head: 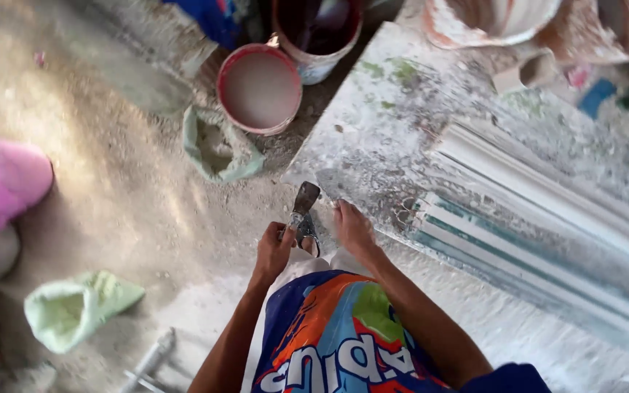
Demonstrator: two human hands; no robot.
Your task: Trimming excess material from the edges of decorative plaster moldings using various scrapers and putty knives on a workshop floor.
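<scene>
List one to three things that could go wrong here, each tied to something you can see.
1. The left hand grips a putty knife blade-up close beside the right hand, which rests on the dusty board's edge; a slip might nick it.
2. An open bucket of pale mix stands just beyond the board's corner and could be knocked over.
3. The open sack on the floor might spill powder.
</scene>
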